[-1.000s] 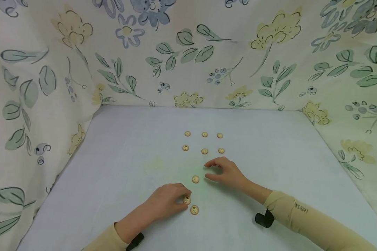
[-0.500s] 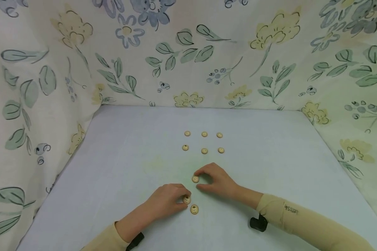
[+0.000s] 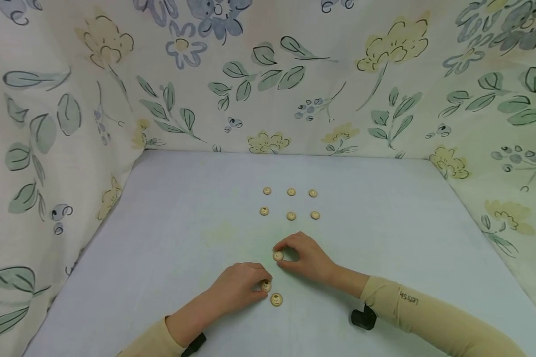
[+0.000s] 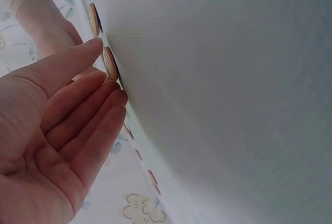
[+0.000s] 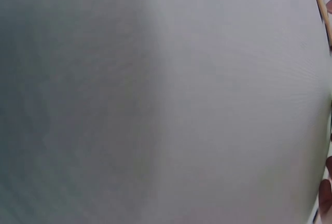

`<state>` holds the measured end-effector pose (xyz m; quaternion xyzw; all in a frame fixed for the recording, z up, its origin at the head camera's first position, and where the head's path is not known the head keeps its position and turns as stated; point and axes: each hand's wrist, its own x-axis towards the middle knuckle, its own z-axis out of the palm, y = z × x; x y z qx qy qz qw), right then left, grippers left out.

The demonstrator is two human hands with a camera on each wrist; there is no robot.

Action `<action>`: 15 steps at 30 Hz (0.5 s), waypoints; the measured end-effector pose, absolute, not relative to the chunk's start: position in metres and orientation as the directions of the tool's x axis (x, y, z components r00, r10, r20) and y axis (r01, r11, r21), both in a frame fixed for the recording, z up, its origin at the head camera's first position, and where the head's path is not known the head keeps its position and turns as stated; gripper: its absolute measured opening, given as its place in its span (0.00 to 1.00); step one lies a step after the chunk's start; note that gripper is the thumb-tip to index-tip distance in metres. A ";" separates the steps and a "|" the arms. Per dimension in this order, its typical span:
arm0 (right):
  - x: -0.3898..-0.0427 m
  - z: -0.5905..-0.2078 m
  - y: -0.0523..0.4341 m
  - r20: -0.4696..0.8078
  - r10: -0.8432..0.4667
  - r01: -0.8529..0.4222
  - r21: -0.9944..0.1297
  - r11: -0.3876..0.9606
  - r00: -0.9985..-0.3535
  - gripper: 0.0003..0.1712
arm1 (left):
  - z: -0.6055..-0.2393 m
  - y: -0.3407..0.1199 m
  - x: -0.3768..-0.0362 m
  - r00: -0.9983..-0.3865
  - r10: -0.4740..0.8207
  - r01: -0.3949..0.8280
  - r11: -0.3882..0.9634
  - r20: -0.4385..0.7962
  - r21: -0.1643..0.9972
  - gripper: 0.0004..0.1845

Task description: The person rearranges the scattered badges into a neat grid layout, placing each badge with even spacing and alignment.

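On the table [image 3: 161, 223], six buttons [image 3: 291, 215] sit in two rows above centre. My right hand [image 3: 305, 258] pinches a button [image 3: 278, 256] mid-frame; my left hand [image 3: 238, 287] pinches another [image 3: 265, 285], a third [image 3: 276, 299] just below. I judge I'm building the third row; next needs a lift and aligned placement.

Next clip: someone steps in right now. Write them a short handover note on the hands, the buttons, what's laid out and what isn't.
Right hand: fingers pinch a wooden button on the table.
Left hand: fingers touch a second button; grip unclear.
Third loose button lies free beside it.
Done: six buttons sit in two rows of three further back.
Left: the three near buttons are not in line with those rows.
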<state>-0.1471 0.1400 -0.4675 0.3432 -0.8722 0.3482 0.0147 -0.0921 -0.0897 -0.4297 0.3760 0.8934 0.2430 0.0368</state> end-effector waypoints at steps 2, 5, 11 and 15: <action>-0.147 -0.467 0.140 0.270 -0.591 -0.614 -0.594 0.519 -0.760 0.14 | -0.430 -0.089 -0.092 -0.713 0.691 0.659 0.598 0.123 0.456 0.08; -0.147 -0.466 0.139 0.270 -0.591 -0.614 -0.594 0.520 -0.760 0.14 | -0.430 -0.089 -0.092 -0.713 0.690 0.660 0.602 0.124 0.450 0.09; -0.146 -0.464 0.137 0.267 -0.585 -0.613 -0.580 0.537 -0.766 0.13 | -0.431 -0.089 -0.091 -0.718 0.686 0.660 0.615 0.120 0.432 0.08; -0.147 -0.465 0.137 0.271 -0.584 -0.621 -0.555 0.554 -0.765 0.13 | -0.430 -0.088 -0.091 -0.715 0.687 0.665 0.610 0.131 0.431 0.08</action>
